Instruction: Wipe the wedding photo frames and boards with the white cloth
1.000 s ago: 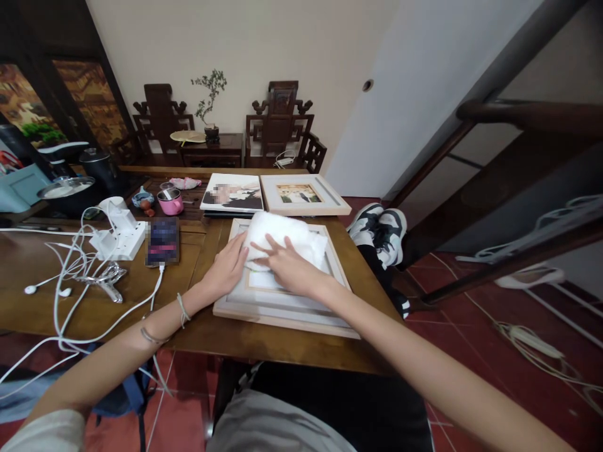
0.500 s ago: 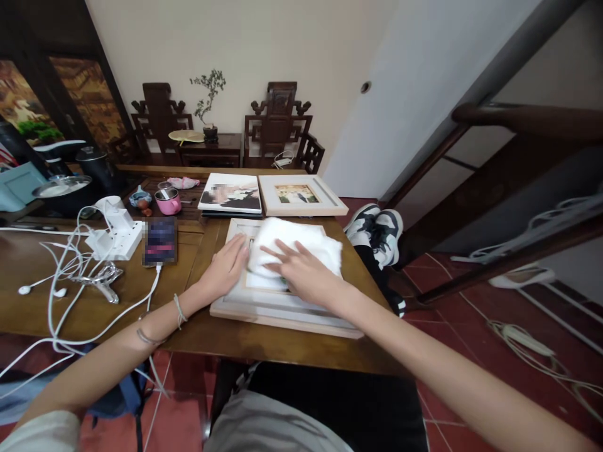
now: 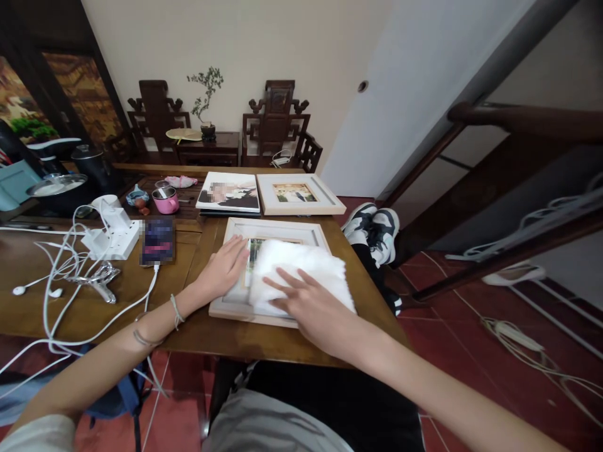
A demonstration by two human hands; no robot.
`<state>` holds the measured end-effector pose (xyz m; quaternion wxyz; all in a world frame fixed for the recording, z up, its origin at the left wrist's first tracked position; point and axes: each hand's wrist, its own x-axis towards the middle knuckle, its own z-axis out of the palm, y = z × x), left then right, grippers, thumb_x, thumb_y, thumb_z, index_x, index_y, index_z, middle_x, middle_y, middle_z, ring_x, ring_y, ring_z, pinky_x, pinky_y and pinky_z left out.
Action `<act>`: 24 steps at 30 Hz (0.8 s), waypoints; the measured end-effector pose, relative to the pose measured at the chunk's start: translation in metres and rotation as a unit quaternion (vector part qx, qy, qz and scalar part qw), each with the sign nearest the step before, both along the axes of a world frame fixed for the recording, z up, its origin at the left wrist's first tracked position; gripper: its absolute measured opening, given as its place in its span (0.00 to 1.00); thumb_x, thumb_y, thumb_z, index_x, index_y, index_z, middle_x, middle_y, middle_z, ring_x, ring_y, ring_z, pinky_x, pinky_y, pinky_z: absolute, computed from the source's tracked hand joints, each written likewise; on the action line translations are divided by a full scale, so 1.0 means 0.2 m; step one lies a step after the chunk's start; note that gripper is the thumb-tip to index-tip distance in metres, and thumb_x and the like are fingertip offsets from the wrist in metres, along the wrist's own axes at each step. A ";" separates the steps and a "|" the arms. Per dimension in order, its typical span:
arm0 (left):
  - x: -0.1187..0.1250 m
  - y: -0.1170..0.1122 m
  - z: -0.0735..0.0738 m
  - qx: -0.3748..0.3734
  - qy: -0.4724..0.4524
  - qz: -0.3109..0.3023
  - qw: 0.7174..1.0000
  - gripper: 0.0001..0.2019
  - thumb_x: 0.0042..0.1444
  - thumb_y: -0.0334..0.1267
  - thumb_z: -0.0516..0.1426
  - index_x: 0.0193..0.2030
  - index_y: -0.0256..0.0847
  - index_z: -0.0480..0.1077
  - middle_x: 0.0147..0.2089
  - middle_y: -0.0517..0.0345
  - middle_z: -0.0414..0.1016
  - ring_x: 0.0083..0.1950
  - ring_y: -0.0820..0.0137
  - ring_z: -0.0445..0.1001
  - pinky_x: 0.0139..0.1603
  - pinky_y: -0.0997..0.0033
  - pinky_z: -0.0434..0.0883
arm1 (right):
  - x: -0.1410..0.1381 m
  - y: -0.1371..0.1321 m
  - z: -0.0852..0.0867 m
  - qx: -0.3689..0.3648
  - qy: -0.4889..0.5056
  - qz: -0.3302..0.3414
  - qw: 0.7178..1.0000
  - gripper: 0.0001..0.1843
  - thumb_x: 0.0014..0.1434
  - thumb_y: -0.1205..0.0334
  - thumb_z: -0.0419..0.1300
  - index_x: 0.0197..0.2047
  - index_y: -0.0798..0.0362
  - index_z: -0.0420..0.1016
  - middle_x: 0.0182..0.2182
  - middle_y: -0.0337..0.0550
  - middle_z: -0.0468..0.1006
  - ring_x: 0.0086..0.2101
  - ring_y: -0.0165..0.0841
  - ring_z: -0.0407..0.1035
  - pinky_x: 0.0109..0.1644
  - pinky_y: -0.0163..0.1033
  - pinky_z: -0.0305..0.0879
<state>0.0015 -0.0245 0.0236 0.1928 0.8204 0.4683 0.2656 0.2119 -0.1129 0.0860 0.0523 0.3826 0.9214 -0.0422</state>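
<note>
A light wooden picture frame (image 3: 279, 225) lies flat on the table in front of me, with part of a photo showing near its left side. My left hand (image 3: 222, 271) rests on the frame's left edge, fingers stretched out. A fluffy white cloth (image 3: 301, 256) covers much of the frame's middle and right part. On top of this cloth lies my right hand (image 3: 308, 304), fingers spread and pressing flat; the cloth is under them rather than gripped.
Behind lie a framed wedding photo (image 3: 308, 193) and a stack of picture panels (image 3: 228, 191). To the left are a phone (image 3: 157, 242) on a charging cable, a white power strip (image 3: 123, 242), tangled cables and a pink cup (image 3: 165, 200). Another person's shoes (image 3: 374, 229) show beyond the table's right edge.
My right hand has slid the white cloth toward me and slightly right, uncovering more of the photo's upper left. My left hand stays on the frame's left edge.
</note>
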 end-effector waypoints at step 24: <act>-0.03 0.01 -0.06 0.038 -0.068 0.051 0.996 0.34 0.54 0.24 0.48 0.70 0.36 0.48 0.74 0.44 0.37 0.75 0.57 0.34 0.72 0.49 0.44 | 0.35 -0.34 -0.11 0.095 0.109 -0.063 0.987 0.35 0.43 0.82 0.47 0.48 0.45 0.78 0.64 0.36 0.63 0.66 0.44 0.48 0.63 0.59 0.59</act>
